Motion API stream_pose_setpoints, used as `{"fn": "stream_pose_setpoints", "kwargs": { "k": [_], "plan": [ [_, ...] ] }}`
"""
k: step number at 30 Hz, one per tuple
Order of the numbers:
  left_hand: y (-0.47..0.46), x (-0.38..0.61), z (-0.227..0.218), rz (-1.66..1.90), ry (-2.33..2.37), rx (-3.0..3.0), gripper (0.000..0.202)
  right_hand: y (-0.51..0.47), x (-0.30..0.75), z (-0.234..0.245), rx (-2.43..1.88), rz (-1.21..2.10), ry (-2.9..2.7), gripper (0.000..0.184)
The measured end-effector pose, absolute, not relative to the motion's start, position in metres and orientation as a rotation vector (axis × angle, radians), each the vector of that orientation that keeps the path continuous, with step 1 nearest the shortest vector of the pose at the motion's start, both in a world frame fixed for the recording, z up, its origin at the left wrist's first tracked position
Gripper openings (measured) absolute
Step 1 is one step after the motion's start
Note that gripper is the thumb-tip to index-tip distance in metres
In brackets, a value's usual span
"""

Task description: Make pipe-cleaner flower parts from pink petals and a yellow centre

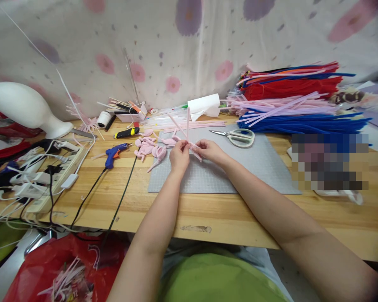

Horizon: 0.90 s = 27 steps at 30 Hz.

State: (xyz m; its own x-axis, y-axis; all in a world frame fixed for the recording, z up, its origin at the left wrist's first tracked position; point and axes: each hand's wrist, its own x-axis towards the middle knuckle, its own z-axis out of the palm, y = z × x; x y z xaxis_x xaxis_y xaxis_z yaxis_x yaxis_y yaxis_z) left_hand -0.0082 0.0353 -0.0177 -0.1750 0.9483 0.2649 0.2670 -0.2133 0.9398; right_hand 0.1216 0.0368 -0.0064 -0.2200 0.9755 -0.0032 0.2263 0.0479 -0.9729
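Note:
Pink pipe cleaners (188,119) cross between my hands above the grey cutting mat (220,180), two of their ends pointing up and away. My left hand (179,157) pinches them near the crossing. Close beside it, my right hand (209,152) is closed on the same pipe cleaners, with one end slanting down below its fingers. To the left lie several curled pink pipe cleaner shapes (146,147), the nearest by my left hand. Scissors with pale handles (242,137) rest on the mat to the right.
A blue glue gun (113,156), a yellow-black utility knife (127,133) and a power strip (55,180) with tangled cords lie left. Bundles of blue (305,123) and red pipe cleaners (290,88) are stacked back right. A white foam head (22,107) stands far left; a red bag (28,268) hangs below.

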Motion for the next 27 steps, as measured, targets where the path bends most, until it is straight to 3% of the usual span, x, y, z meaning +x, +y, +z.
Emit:
{"fn": "stream_pose_setpoints", "kwargs": {
  "k": [7,12,18,27],
  "plan": [
    [0.037,-0.005,-0.016,1.337,1.188,1.032,0.016,0.036,0.124,-0.004,-1.355,1.123,-1.620,0.013],
    [0.034,-0.004,-0.014,1.279,1.168,0.960,0.019,0.036,0.122,-0.005,-1.337,1.133,-1.555,0.021],
    [0.032,-0.006,-0.010,1.394,1.504,1.243,0.013,0.034,0.122,-0.004,-1.205,1.292,-1.522,0.031],
    [0.032,-0.021,0.002,1.156,1.227,0.984,0.017,0.033,0.125,-0.002,-1.352,0.896,-1.853,0.021]
  ]
}}
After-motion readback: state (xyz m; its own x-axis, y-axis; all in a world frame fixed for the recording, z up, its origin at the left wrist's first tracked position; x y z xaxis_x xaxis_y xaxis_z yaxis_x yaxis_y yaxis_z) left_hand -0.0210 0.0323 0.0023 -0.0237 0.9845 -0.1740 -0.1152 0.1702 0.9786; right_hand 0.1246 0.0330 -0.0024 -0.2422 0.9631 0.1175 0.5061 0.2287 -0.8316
